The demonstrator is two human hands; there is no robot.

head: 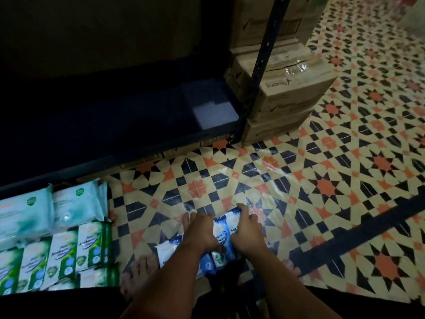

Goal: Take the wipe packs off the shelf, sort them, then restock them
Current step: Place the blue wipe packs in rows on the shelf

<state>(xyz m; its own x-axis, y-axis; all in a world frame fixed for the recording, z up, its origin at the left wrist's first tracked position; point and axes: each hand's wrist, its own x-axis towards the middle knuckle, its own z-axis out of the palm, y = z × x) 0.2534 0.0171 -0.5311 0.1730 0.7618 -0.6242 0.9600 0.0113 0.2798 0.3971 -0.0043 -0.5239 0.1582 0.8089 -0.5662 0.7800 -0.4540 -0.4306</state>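
Several blue-and-white wipe packs (220, 233) lie in a row on the patterned floor in front of me. My left hand (202, 231) grips the left part of this row, fingers curled over the packs. My right hand (247, 233) holds the right end of the row, its index finger stretched forward along the outer pack. One more blue pack (167, 250) lies just left of my left wrist. Green-and-white packs (76, 249) stand in rows at the lower left, with pale teal packs (46, 210) behind them. The low shelf board (115, 125) is dark and bare.
Stacked cardboard boxes (282, 88) stand right of the black shelf post (257, 72). My bare feet (138, 275) rest on the tiled floor (322, 180), which spreads open to the right.
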